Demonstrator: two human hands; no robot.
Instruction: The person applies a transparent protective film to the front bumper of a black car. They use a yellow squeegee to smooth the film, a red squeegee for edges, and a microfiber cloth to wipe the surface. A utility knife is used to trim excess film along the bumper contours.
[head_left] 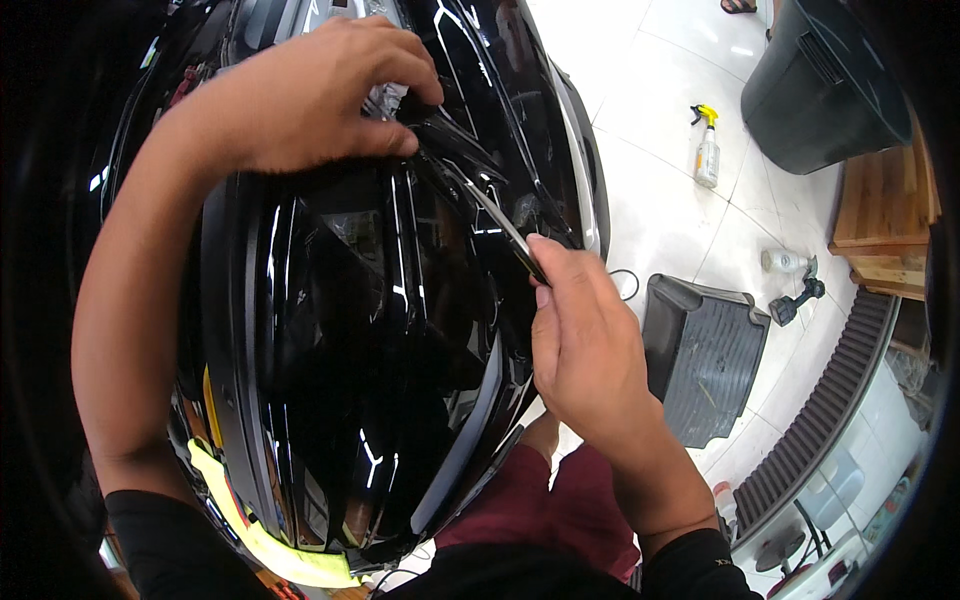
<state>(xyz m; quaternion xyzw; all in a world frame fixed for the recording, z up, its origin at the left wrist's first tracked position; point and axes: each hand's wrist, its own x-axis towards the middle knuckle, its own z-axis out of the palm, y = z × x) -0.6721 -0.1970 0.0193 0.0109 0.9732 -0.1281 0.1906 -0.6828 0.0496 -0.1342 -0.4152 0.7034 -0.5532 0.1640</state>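
A glossy black car panel (345, 310) with strong reflections fills the left and middle of the head view. Over its far part bends my left hand (350, 90), thumb and fingers curled around the lifted edge of a glossy black sheet (460, 140). Crinkled clear material (385, 102) shows between those fingers. My right hand (590, 335), closer to me and on the right, is closed around the near end of a thin dark strip with a silvery edge (500, 218). The strip's far end runs up toward the black sheet. Whether the two are joined, I cannot tell.
A yellow-green cloth (290, 562) lies along the car's near left edge. On the white tiled floor to the right are a yellow-topped spray bottle (707, 162), a dark bin (815, 95), a ribbed black floor mat (708, 360) and a clear bottle (784, 261) near a wooden cabinet (883, 205).
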